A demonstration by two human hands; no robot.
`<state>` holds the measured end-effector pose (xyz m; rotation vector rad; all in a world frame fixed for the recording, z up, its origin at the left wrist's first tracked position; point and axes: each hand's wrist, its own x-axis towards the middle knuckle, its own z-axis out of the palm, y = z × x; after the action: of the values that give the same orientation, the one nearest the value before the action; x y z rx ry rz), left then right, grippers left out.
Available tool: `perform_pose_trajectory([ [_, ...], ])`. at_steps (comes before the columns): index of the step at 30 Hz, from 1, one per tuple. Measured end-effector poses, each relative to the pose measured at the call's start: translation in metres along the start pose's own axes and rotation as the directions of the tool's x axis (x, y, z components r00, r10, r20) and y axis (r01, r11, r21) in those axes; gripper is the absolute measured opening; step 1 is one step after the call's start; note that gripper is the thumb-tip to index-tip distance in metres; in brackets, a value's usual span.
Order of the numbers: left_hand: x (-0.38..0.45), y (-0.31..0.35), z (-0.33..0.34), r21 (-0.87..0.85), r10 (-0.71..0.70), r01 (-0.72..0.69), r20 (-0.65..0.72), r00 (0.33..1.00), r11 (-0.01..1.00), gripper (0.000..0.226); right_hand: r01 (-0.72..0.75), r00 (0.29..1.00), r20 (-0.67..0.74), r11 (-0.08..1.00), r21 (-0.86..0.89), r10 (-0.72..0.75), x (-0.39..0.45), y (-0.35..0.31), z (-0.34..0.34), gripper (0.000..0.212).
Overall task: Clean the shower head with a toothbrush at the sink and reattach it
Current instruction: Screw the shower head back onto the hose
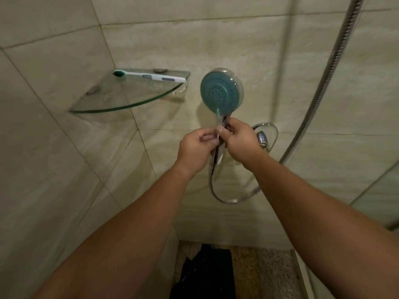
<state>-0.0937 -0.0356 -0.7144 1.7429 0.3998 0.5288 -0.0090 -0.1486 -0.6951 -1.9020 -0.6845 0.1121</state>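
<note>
The shower head [222,91], with a round teal face, points toward me in front of the tiled wall. My right hand [239,141] grips its chrome handle just under the face. A small toothbrush [218,115] with a teal head touches the lower rim of the face; its handle runs down between my two hands. My left hand [196,149] has its fingers curled at that handle and seems to pinch it. A second toothbrush [149,76], white with a green head, lies on the glass corner shelf [121,104].
The metal hose [228,200] loops below the handle and climbs the right wall. A chrome mixer valve [262,138] sits on the wall beside my right hand. A glass panel edge [380,190] is at right. A dark object [205,272] lies on the floor.
</note>
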Motion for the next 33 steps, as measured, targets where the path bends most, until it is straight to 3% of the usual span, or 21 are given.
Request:
perform_pose_trajectory([
  [2, 0.003, 0.004, 0.000, -0.004, 0.031, -0.031, 0.012, 0.999, 1.000, 0.038, 0.050, 0.999, 0.001, 0.999, -0.016, -0.050, 0.003, -0.003, -0.003, 0.022],
  [10, 0.015, 0.019, 0.003, 0.002, 0.052, -0.053, 0.078, 0.996, 0.999, 0.044, 0.016, 0.999, 0.039, 0.999, 0.035, -0.018, 0.014, -0.018, -0.017, 0.025],
  [19, 0.029, 0.027, 0.009, 0.083, 0.089, -0.089, 0.013, 0.996, 0.993, 0.047, 0.022, 0.999, 0.037, 0.996, 0.088, -0.025, 0.030, -0.018, -0.024, 0.039],
  [26, 0.030, 0.023, 0.013, 0.052, 0.059, -0.061, 0.028, 0.998, 0.997, 0.045, -0.010, 0.998, 0.057, 0.996, 0.090, 0.005, 0.033, -0.007, -0.024, 0.036],
  [31, 0.034, 0.032, 0.012, 0.014, 0.050, -0.050, 0.033, 0.998, 0.999, 0.042, 0.023, 0.997, 0.070, 0.999, 0.050, -0.026, 0.041, -0.011, -0.027, 0.041],
  [33, 0.035, 0.041, 0.010, -0.044, 0.057, -0.055, 0.032, 0.998, 0.997, 0.044, 0.077, 0.995, 0.065, 0.997, 0.008, -0.077, 0.038, -0.028, -0.034, 0.032],
])
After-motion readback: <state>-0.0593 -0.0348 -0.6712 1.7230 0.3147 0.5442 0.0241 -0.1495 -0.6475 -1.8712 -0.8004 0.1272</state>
